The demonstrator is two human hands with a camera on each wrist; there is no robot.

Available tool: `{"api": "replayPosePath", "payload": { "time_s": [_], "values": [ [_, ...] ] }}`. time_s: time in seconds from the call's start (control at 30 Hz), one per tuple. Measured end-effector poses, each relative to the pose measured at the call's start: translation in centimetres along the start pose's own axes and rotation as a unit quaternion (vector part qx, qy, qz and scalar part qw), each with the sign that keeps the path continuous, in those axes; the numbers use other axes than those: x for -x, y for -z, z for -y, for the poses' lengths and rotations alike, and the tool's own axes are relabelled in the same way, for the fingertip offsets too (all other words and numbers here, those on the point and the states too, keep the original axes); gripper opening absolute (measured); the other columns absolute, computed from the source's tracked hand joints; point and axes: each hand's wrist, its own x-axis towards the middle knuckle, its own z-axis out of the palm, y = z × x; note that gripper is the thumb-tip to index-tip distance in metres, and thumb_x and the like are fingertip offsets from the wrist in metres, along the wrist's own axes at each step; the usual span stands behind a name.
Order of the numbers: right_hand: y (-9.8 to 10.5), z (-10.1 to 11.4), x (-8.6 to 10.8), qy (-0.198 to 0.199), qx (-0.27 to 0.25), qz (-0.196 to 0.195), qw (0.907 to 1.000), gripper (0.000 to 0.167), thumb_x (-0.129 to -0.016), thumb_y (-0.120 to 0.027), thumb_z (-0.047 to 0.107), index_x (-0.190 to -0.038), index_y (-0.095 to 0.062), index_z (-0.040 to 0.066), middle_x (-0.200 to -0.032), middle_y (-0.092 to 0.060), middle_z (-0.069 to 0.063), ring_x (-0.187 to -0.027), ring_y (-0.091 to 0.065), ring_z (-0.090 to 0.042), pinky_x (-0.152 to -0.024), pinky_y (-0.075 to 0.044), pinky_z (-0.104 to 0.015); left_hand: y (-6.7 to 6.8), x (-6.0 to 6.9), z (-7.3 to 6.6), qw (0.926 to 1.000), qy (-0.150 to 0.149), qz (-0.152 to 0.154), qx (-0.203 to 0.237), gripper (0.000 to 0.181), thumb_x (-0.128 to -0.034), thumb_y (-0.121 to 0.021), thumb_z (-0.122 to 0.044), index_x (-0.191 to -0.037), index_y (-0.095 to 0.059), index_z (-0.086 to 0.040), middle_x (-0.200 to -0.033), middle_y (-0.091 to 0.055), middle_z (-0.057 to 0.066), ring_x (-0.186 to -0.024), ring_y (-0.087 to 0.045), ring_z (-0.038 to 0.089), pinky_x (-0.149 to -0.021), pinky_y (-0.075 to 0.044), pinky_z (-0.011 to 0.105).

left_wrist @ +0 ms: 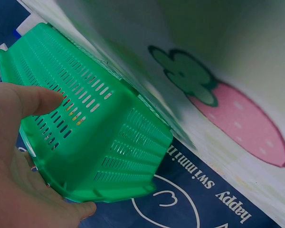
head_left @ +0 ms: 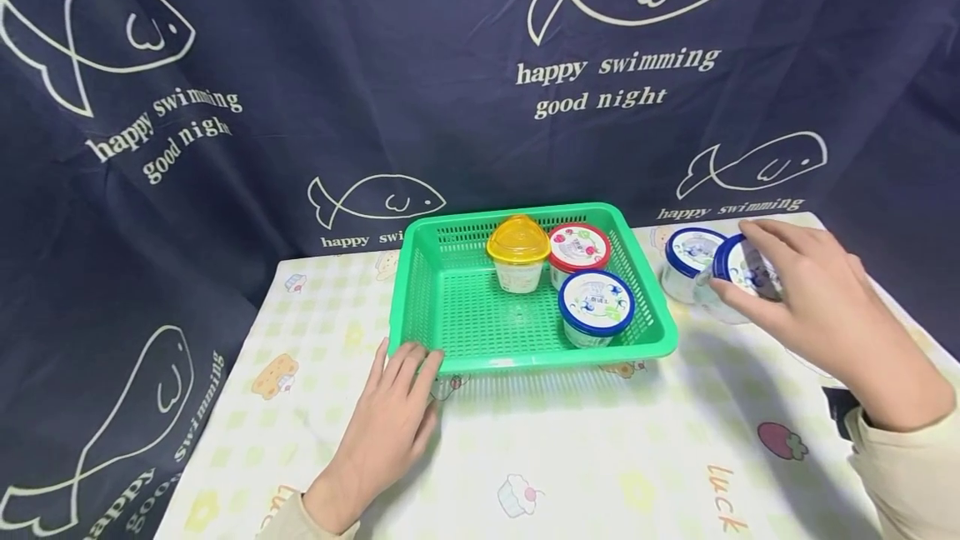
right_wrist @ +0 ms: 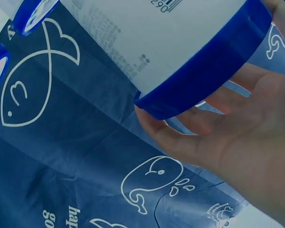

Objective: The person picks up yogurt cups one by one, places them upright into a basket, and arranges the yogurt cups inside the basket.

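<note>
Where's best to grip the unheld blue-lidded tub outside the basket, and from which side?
Take the unheld tub by its lid's rim, probably from above: it stands upright with the round lid uppermost, while the basket lies close on its left and the held tub crowds its right.

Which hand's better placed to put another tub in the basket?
Probably the right hand: it holds a blue-lidded tub, while the left hand grips the basket at a near corner.
</note>
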Motion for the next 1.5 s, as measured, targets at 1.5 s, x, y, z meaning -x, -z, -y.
{"api": "replayPosePath", "payload": {
  "time_s": [1.5],
  "values": [
    [-3.0, 7.2, -2.4, 0.162, -0.081, -0.050, 0.9822, 0.079, -0.076, -0.079, 0.033, -0.145, -0.051, 0.009, -0.140, -0.053, -0.016, -0.130, -0.043, -0.042, -0.104, -0.032, -0.066, -0.2, -0.3, -0.1, 0.9997, 0.006, 0.013, -0.021, 0.068, -0.0843, -0.071, -0.021, -0.145, -0.043, -0.007, -0.136, -0.050, 0.014, -0.137, -0.039, 0.031, -0.120, -0.016, 0.058]
  ]
}}
